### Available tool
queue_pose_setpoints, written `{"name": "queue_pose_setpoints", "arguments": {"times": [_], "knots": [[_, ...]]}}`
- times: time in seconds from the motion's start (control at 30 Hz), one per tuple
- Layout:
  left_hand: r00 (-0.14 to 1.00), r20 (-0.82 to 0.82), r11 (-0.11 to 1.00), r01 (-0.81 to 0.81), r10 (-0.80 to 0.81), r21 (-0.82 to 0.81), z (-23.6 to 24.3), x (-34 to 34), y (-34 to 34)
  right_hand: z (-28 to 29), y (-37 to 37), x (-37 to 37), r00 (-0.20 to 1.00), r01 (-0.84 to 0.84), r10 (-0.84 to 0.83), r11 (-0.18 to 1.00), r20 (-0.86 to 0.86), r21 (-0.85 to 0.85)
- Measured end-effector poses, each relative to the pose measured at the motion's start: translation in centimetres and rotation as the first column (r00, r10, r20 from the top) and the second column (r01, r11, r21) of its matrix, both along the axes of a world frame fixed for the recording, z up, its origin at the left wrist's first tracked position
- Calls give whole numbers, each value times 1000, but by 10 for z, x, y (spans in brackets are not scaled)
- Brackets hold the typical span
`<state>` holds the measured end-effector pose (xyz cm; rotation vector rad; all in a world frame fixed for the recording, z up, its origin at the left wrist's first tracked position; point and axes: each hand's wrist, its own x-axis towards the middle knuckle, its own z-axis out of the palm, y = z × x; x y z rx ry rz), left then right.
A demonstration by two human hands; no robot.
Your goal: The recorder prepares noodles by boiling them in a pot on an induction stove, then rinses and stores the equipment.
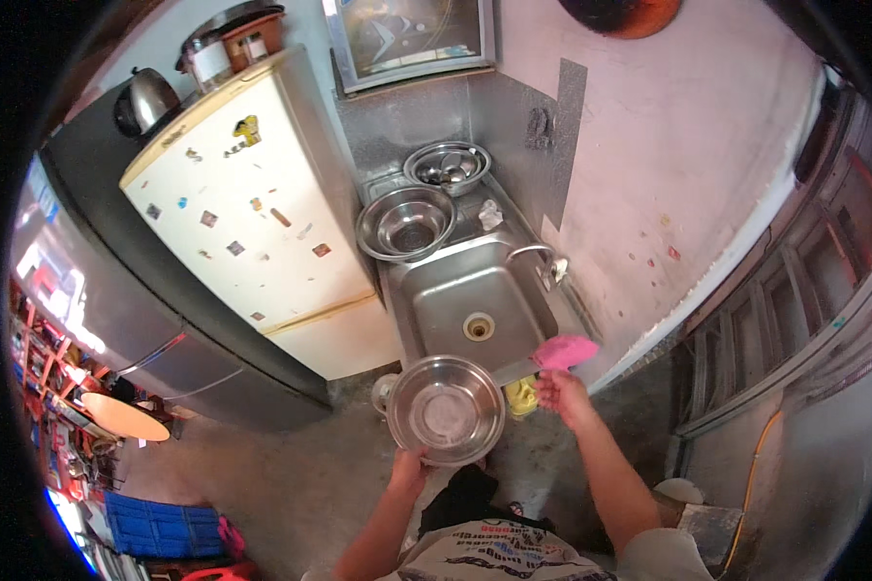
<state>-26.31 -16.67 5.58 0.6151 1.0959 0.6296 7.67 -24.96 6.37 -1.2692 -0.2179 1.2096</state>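
Note:
My left hand grips the near rim of a wide stainless steel bowl, held tilted in front of the sink with its inside facing up. The bowl looks bare inside. At the sink's front right corner is a pink cloth-like thing. My right hand is just below it with fingers curled; whether it touches the pink thing I cannot tell. Beside that hand, a yellow thing shows below the sink's front edge. The steel sink has a round drain and a curved faucet.
On the drainboard stand a large steel basin and a bowl of metal ware, with a crumpled white thing close by. A white fridge stands left of the sink, and a pale wall borders it on the right.

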Motion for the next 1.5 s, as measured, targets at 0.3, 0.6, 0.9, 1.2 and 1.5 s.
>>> {"name": "queue_pose_setpoints", "arguments": {"times": [0.3, 0.6, 0.9, 1.2, 1.5], "knots": [[993, 118, 994, 5, 8, -111, -38, 126, 144, -18, 134, 141, 902, 168, -197, 980, -383, -109], [987, 99, 955, 147, -126, -258, -113, 196, 222, -29, 181, 172, 763, 218, -299, 954, -573, -207], [998, 48, 954, 58, -46, -295, -156, 216, 237, -52, 183, 89, 972, 47, -93, 977, -215, -210], [998, -59, 956, -23, 6, -294, -125, 217, 221, -75, 318, 98, 825, 69, -37, 997, -565, 34], [998, 24, 936, -52, 64, -348, -81, 225, 217, -67, 338, 85, 234, -420, 529, 811, 816, -406]]}}
